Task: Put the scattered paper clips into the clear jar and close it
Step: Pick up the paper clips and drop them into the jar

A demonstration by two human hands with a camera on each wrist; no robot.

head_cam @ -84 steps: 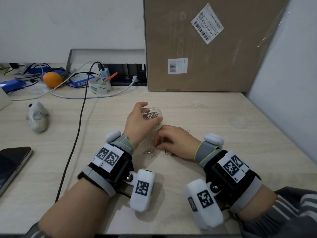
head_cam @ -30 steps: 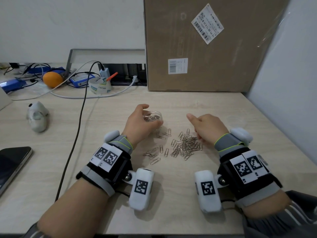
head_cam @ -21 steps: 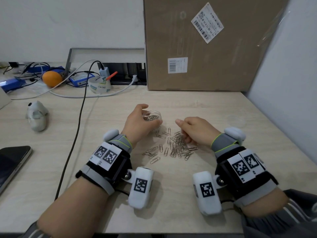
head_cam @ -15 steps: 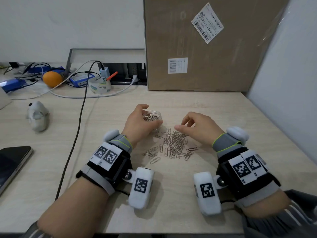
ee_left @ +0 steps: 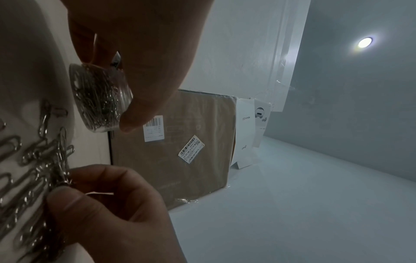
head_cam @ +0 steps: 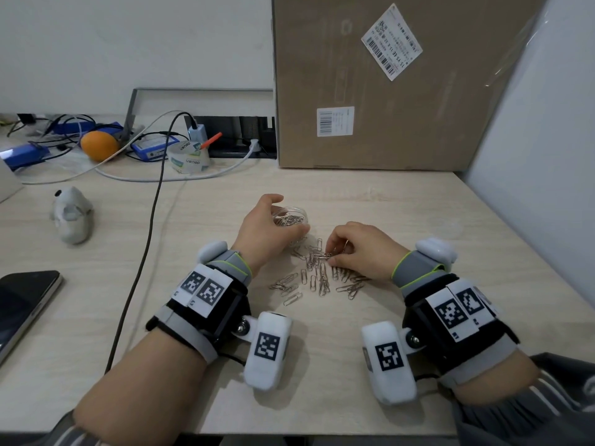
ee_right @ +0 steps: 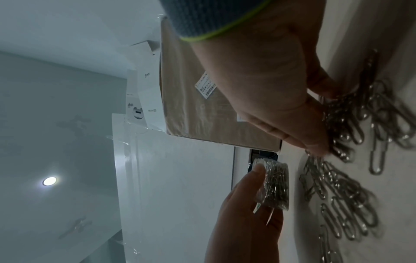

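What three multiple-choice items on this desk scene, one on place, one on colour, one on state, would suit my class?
1. Where is the jar?
A. in the left hand
B. on the phone
C. on the box

2. What colour are the clips?
A. red
B. silver
C. blue

3. What is the jar's state?
A. empty
B. capped
C. uncapped, partly filled

Key: 1 A, fingers curl round it; 2 B, bare metal glints on the desk; 3 C, clips show inside through an uncovered mouth, while the right hand pinches more.
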